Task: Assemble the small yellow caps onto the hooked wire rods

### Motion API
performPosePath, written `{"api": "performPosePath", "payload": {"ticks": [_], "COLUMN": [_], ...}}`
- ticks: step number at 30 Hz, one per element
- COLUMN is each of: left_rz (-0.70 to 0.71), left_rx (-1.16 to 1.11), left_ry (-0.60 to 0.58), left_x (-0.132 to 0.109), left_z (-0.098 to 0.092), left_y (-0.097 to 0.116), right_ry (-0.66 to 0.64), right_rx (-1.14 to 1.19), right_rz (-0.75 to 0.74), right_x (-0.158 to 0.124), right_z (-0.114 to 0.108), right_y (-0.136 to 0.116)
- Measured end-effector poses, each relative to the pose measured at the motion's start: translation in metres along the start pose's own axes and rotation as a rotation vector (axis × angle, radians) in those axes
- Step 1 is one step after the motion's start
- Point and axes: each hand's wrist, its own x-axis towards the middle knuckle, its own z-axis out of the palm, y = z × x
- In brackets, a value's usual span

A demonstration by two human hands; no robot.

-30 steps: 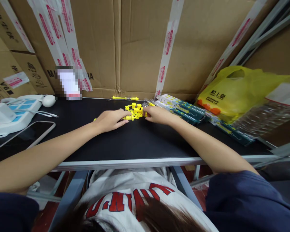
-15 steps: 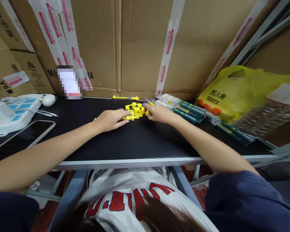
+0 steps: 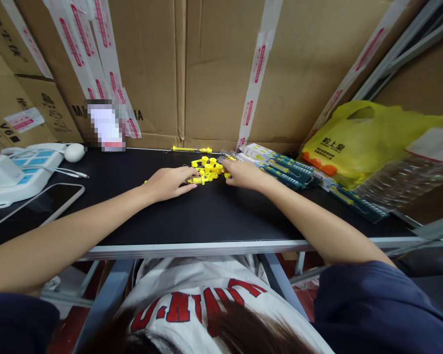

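— Clips, yellow ones: how many in that heap of yellow plastic clips (image 3: 208, 169)?

— Too tangled for a true count; well over ten small pieces, bunched in one heap on the black table (image 3: 192, 216), towards its far edge. One more yellow piece on a thin rod (image 3: 192, 149) lies alone behind the heap, close to the cardboard boxes (image 3: 214, 69).

— And the hands?

— Two, both the person's own. The left hand (image 3: 168, 183) lies palm down at the heap's left side, fingers loosely curled, tips touching the nearest clips. Whether it pinches one I cannot tell. The right hand (image 3: 243, 175) lies at the heap's right side, fingers bent together against the clips; its grip is hidden too.

— So the heap sits between them?

— Yes, touched from both sides.

— What is beside the right hand?

— A fanned row of dark green packets (image 3: 284, 169), perhaps five or six, overlapping, just beyond the knuckles. Further right, one yellow plastic bag (image 3: 358, 137) and a clear bag (image 3: 402, 184) leaning against it.

— On the left?

— Well apart from the hands: one white power strip (image 3: 18, 179) with a white plug (image 3: 0, 169) in it, one white cable (image 3: 66, 172), and one phone (image 3: 40, 206) lying flat near the table's edge.
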Motion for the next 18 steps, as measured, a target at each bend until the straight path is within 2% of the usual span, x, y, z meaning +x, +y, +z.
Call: {"api": "performPosePath", "payload": {"ticks": [9,12,15,18], "left_rz": [0.005,0.001,-0.003,0.003], "left_rx": [-0.018,-0.016,-0.019,-0.017], "left_ry": [0.014,0.017,0.015,0.015], "left_x": [-0.001,-0.001,-0.001,0.0], "left_z": [0.0,0.001,0.001,0.0], "left_y": [0.0,-0.001,-0.001,-0.001], "right_ry": [0.025,0.089,0.164,0.169], "right_rx": [0.08,0.105,0.313,0.674], "right_rz": [-0.094,-0.058,-0.087,-0.319], "right_x": [0.003,0.003,0.0,-0.003], "right_z": [0.003,0.0,-0.002,0.0], "right_y": [0.004,0.003,-0.005,-0.019]}}
